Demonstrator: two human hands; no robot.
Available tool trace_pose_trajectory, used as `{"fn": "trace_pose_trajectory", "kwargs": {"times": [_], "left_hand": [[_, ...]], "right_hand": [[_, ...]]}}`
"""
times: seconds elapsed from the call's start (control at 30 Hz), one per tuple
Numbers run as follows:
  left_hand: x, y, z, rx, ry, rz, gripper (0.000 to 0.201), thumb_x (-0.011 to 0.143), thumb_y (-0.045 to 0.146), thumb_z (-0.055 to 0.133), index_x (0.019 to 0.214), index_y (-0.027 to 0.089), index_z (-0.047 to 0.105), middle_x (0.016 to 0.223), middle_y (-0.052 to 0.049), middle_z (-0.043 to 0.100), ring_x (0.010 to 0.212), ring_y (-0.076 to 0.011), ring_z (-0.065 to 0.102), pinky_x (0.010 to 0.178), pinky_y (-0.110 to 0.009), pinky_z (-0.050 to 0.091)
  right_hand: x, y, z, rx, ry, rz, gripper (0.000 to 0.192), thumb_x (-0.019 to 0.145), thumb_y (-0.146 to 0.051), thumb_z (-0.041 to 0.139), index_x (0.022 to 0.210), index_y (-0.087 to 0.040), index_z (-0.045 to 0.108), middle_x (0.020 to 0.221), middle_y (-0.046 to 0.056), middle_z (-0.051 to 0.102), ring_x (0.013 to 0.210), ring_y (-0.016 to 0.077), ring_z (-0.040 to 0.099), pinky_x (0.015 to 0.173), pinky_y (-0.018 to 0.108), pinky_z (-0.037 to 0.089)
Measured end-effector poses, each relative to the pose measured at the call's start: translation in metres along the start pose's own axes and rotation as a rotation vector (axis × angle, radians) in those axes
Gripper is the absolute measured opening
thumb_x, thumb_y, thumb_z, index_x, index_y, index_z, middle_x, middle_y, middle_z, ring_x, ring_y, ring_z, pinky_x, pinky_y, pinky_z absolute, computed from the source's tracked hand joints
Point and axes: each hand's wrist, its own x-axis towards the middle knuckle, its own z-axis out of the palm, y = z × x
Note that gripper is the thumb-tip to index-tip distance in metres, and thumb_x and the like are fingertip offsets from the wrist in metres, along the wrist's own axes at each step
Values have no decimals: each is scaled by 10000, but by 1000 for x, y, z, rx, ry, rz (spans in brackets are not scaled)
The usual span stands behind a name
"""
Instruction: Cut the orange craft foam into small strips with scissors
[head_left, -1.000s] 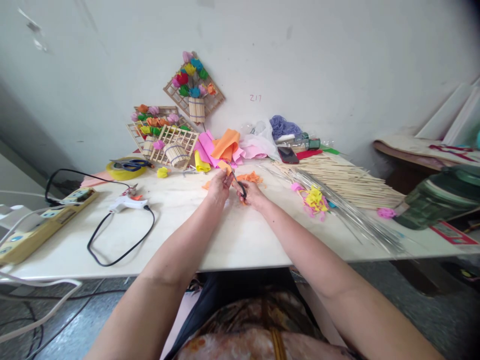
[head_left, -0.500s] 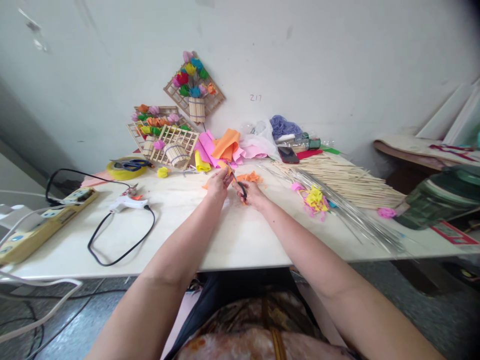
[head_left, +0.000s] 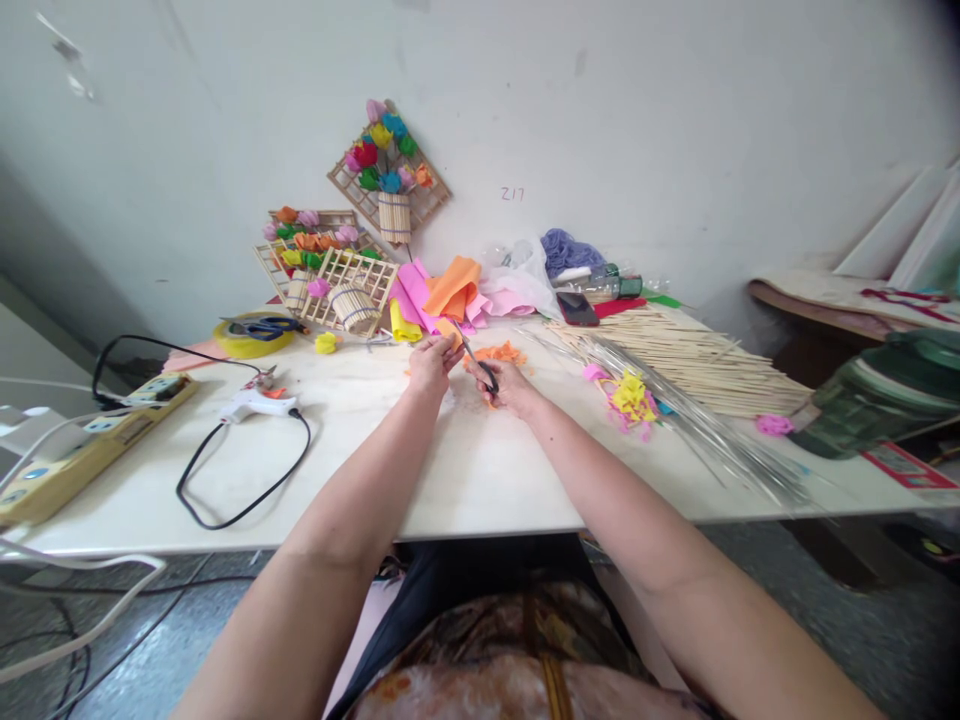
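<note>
Between the fingers of my left hand [head_left: 436, 362] is a small piece of orange paper [head_left: 448, 331], its top edge showing above the fingertips. My right hand [head_left: 508, 388] is closed around the dark handles of a pair of scissors [head_left: 488, 377]. The blades point up and left, close beside the orange paper; whether they touch it I cannot tell. Just behind the right hand, orange paper scraps [head_left: 501, 354] lie scattered on the white table [head_left: 487, 480].
Behind the hands lie folded orange crepe paper [head_left: 454, 287], pink sheets and a yellow roll. A glue gun [head_left: 257, 403] and power strip [head_left: 97, 440] are at left. Thin sticks [head_left: 675, 355], wires [head_left: 690, 430] and a green bottle [head_left: 877, 390] occupy the right. Flower-decorated lattices [head_left: 352, 290] stand at the back.
My hands have moved slightly apart, the left a little to the left and the scissors a little to the right. More of the orange piece shows above my left fingers.
</note>
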Motion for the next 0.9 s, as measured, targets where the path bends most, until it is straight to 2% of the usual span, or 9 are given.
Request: {"fn": "trace_pose_trajectory", "kwargs": {"times": [0.2, 0.4, 0.7, 0.9], "left_hand": [[-1, 0, -1, 22, -31, -31, 254, 666, 145, 799, 666, 167, 546, 579, 34, 603, 615, -109, 673, 767, -263, 575], [0, -3, 0, -4, -28, -39, 205, 680, 119, 765, 683, 169, 566, 597, 29, 617, 629, -113, 679, 825, -292, 580], [-3, -2, 3, -17, -10, -49, 212, 687, 119, 771, 680, 169, 565, 615, 23, 628, 643, -117, 679, 858, -305, 570], [-3, -1, 4, -13, -1, -54, 224, 681, 120, 777, 678, 167, 557, 605, 26, 618, 633, -116, 675, 869, -314, 566]], "right_hand": [[-4, -5, 0, 10, -8, 32, 212, 866, -333, 663, 798, -174, 540, 539, -74, 481, 359, 37, 391, 342, 155, 166], [-3, -3, -2, 35, -7, 25, 201, 914, -331, 619, 814, -173, 546, 558, -65, 498, 360, 36, 408, 329, 152, 159], [-1, -1, -4, 30, -11, 0, 302, 838, -423, 709, 797, -182, 532, 570, -60, 500, 379, 45, 397, 335, 155, 165], [-1, -2, -4, 18, 9, 16, 233, 881, -368, 649, 800, -183, 533, 565, -66, 487, 370, 39, 382, 350, 156, 179]]}}
